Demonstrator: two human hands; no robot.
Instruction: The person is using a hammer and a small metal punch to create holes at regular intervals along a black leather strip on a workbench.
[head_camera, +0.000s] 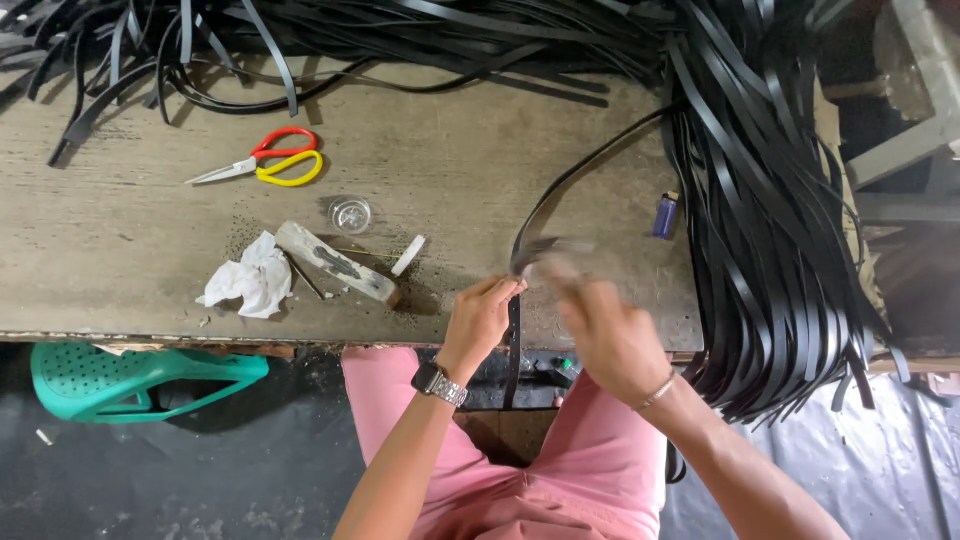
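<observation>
My left hand (480, 318), with a metal watch on the wrist, pinches a long black strap (560, 185) at the near edge of the wooden table (120, 240). The strap's end hangs down between my knees, and its far part curves up toward the big heap of black straps (770, 200) on the right. My right hand (600, 325), wearing a thin bracelet, is blurred and grips the same strap just right of the left hand, where the strap bends.
Red-and-yellow scissors (270, 162), a small round glass jar (350, 213), a wooden block (335, 262), a white crumpled tissue (248, 280) and a blue lighter (665, 214) lie on the table. More straps cover the far edge. A green plastic stool (120, 380) lies below left.
</observation>
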